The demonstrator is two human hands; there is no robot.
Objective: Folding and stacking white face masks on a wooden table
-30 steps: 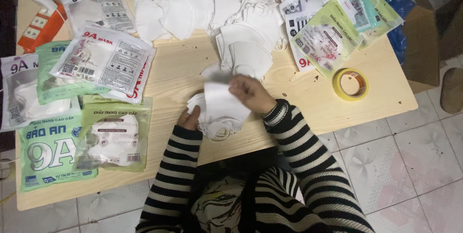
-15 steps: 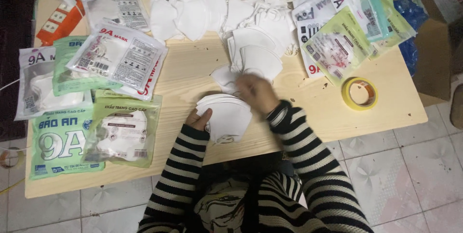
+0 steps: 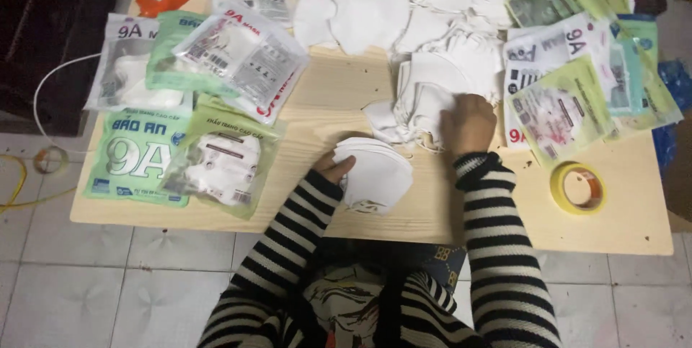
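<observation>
right hand [image 3: 468, 123] reached to soft white folded masks [image 3: 422, 103].

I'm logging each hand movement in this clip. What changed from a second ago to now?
The right hand left the small stack of white masks in front of the person and reached away to the loose pile of white masks, where it now rests. The left hand stayed on the stack's left edge. The packaged masks and the yellow tape roll lie as before on the wooden table.
</observation>
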